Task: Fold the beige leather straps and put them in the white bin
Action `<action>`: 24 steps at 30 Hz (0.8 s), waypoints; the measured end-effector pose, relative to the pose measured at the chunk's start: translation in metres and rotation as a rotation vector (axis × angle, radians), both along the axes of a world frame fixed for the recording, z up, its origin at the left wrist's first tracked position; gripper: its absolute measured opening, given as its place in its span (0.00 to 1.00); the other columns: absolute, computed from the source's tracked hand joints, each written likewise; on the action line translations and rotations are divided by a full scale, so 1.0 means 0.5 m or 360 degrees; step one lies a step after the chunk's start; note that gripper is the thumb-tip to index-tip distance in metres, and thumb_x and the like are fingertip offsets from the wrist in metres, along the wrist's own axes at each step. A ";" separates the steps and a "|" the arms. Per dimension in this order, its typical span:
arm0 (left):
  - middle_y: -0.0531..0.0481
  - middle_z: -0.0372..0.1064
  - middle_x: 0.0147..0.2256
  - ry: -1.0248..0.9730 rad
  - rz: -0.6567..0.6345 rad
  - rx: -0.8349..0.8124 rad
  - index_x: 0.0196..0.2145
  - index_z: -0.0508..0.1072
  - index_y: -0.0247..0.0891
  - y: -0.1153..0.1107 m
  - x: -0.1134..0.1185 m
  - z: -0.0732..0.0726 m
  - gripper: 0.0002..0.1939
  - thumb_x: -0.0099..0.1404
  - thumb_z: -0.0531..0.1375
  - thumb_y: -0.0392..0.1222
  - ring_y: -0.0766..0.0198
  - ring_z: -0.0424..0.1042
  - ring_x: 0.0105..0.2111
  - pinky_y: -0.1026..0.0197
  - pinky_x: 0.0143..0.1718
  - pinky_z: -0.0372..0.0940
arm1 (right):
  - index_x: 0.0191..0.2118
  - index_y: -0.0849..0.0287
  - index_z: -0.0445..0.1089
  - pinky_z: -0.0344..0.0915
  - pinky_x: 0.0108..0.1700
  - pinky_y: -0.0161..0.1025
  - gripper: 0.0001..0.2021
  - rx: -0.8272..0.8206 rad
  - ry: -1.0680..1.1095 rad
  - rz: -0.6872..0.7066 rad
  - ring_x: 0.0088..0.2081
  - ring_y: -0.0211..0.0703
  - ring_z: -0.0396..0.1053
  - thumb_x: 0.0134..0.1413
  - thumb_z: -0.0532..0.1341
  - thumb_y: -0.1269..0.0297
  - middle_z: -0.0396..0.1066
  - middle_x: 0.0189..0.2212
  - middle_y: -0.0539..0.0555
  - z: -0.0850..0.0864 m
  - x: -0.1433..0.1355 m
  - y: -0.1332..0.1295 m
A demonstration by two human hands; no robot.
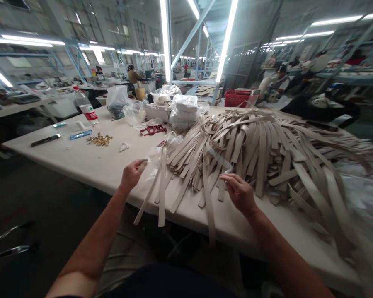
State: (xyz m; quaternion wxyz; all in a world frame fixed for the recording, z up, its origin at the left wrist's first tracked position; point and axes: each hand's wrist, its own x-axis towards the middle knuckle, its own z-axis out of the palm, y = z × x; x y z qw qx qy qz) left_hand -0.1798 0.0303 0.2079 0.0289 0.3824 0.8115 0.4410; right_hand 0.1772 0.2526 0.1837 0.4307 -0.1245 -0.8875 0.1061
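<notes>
Over the table's front part, my left hand has its fingers pressed together beside a thin clear plastic piece; whether it grips the plastic is too small to tell. My right hand is closed at the fingertips in front of the strap pile, near a translucent strip; what it holds, if anything, cannot be made out. A large heap of beige straps covers the table's middle and right. Several straps hang over the front edge between my hands.
On the table are a bottle, gold metal pieces, a dark phone-like object, dark red straps and wrapped white packs. A red basket stands behind. People work farther back.
</notes>
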 end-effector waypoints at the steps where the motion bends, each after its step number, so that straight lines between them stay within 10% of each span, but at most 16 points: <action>1: 0.43 0.80 0.45 -0.0159 -0.0093 0.0161 0.47 0.79 0.36 -0.020 0.039 -0.008 0.25 0.66 0.58 0.59 0.52 0.76 0.47 0.55 0.52 0.68 | 0.48 0.54 0.73 0.74 0.47 0.48 0.12 0.0008 0.0013 0.0039 0.47 0.51 0.75 0.70 0.53 0.69 0.76 0.45 0.57 0.008 -0.003 -0.023; 6: 0.38 0.77 0.49 -0.1411 -0.0812 0.0343 0.52 0.77 0.38 -0.052 0.255 -0.035 0.29 0.61 0.66 0.62 0.50 0.76 0.49 0.53 0.49 0.70 | 0.50 0.56 0.71 0.72 0.48 0.40 0.11 0.0032 0.0006 0.0387 0.46 0.43 0.74 0.69 0.54 0.72 0.76 0.46 0.57 0.046 -0.033 -0.169; 11: 0.39 0.78 0.43 -0.2498 -0.1063 0.0393 0.51 0.76 0.34 0.016 0.384 -0.025 0.32 0.58 0.69 0.62 0.53 0.77 0.47 0.58 0.48 0.71 | 0.53 0.60 0.69 0.69 0.54 0.43 0.13 0.0121 -0.0062 0.0719 0.49 0.44 0.73 0.71 0.49 0.71 0.76 0.46 0.59 0.057 -0.034 -0.276; 18: 0.52 0.72 0.27 -0.2999 -0.0711 0.0657 0.38 0.74 0.31 0.072 0.372 0.033 0.02 0.67 0.62 0.32 0.71 0.72 0.24 0.66 0.35 0.73 | 0.46 0.57 0.70 0.71 0.43 0.36 0.11 -0.0372 -0.0068 0.0521 0.40 0.41 0.75 0.71 0.50 0.69 0.76 0.39 0.55 0.017 0.068 -0.319; 24: 0.55 0.72 0.25 -0.2800 -0.0333 0.1025 0.47 0.75 0.33 0.043 0.294 0.056 0.11 0.75 0.52 0.32 0.73 0.71 0.22 0.67 0.33 0.72 | 0.42 0.55 0.71 0.70 0.39 0.34 0.09 -0.0381 -0.0186 -0.0263 0.35 0.42 0.77 0.69 0.53 0.67 0.77 0.36 0.52 -0.066 0.228 -0.293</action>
